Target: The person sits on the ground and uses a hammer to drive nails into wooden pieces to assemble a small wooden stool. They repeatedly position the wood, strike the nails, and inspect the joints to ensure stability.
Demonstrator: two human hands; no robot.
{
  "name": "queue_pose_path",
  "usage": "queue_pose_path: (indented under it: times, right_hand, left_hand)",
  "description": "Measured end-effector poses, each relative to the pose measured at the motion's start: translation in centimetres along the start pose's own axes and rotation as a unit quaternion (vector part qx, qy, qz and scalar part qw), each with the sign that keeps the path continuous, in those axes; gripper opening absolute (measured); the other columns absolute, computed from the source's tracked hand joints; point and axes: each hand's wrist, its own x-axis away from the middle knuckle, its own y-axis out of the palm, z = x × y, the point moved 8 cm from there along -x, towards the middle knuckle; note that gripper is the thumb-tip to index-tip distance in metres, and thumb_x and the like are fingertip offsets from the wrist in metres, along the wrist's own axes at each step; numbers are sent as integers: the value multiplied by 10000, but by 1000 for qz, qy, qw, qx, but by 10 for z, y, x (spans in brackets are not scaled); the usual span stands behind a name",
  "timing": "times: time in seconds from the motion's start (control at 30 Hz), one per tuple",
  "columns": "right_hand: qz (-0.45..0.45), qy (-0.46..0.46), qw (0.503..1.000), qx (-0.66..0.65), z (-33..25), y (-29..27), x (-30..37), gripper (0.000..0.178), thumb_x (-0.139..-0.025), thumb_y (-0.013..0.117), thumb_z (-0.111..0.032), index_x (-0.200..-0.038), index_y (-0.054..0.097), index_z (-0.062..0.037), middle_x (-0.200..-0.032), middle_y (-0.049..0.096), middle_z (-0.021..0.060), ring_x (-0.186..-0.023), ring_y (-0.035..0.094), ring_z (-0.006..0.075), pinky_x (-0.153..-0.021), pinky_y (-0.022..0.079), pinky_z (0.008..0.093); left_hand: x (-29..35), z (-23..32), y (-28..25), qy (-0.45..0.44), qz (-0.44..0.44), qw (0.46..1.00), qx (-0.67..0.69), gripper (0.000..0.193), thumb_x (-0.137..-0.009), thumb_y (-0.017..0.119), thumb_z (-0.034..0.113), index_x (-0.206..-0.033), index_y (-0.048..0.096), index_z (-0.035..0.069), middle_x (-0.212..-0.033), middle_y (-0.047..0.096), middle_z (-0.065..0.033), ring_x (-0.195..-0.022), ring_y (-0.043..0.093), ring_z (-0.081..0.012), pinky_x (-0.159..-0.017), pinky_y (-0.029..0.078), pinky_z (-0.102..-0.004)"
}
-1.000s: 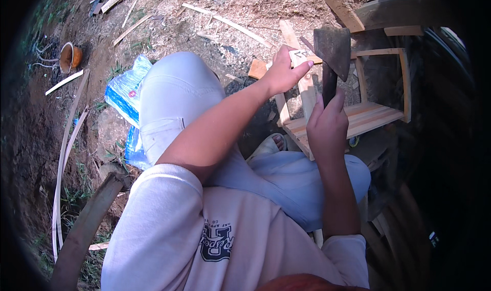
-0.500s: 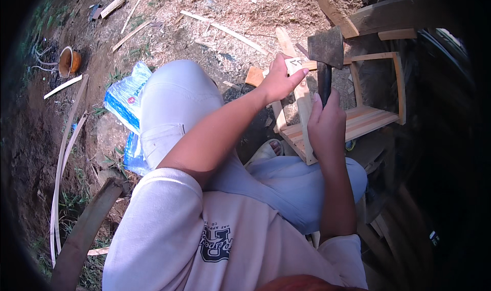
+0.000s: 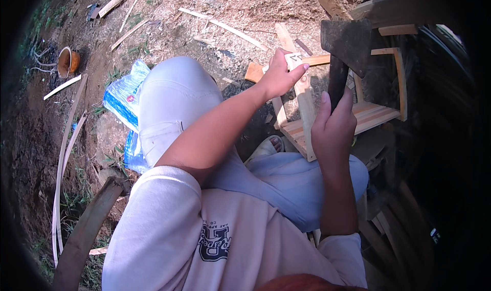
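My right hand [image 3: 333, 132] is closed round the dark handle of a hatchet [image 3: 346, 44], whose broad metal head is raised above a wooden frame [image 3: 306, 112]. My left hand [image 3: 282, 76] grips the frame's upper end, where a pale block with dark marks [image 3: 294, 60] meets a crosspiece [image 3: 319, 60]. Fingers lie over the far side of that joint and the thumb lies along the near side. Lower down, the frame has a slatted panel [image 3: 376, 114]. Its near post leans close to my bent right leg. The hatchet and my right hand hide part of the frame.
Sawdust and shavings [image 3: 286, 7] cover the ground ahead, with loose wood strips [image 3: 225, 28] on it. To the left are an orange-brown bucket [image 3: 69, 62], a blue-and-white plastic sack [image 3: 125, 99] and long thin strips [image 3: 64, 158]. A curved board [image 3: 394, 9] stands at the upper right.
My right hand has moved slightly right, and the hatchet has come up and to the right, its head looking larger. My left hand keeps its hold on the frame.
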Motion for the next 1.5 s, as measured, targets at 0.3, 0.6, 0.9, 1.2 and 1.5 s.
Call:
queue_pose_path:
  times: [0.3,0.6,0.9,1.2,1.5]
  right_hand:
    - [-120,-78,989,-44,48,-41,-35,368,-1028,700,-218,-1253,616,61,-905,728,230,-818,749,345,-713,550,430]
    - [-222,13,966,-130,93,28,-66,575,-769,936,-373,-1100,686,25,-836,691,123,-756,695,241,-712,540,366]
    - [-271,32,959,-73,132,65,-67,808,-651,984,-547,-1022,648,87,-906,737,205,-854,757,267,-775,593,407]
    - [-309,44,948,-63,146,77,-71,754,-638,970,-598,-789,675,80,-705,705,167,-653,719,246,-649,581,385]
    - [-278,-23,958,-58,133,64,-74,711,-701,952,-502,-973,685,98,-860,752,233,-782,768,305,-715,594,407]
  left_hand:
    - [2,10,-3,26,15,996,-82,884,-973,734,522,-1473,357,-101,-1457,423,-289,-1371,469,-378,-1169,387,-429]
    - [12,0,-6,-52,105,993,-16,915,-995,720,488,-1528,322,-139,-1491,471,-313,-1405,490,-380,-1189,384,-425]
    - [31,40,-5,-100,78,989,-75,658,-1040,661,549,-1300,459,-21,-1180,603,-185,-1089,580,-209,-1015,465,-386]
    - [31,40,7,-9,70,993,-94,525,-1069,662,315,-1343,339,5,-1197,601,-161,-1058,634,-179,-881,546,-331]
    - [27,24,8,50,108,989,-92,519,-1064,618,152,-1402,267,-26,-1274,583,-209,-1080,648,-213,-848,559,-325]
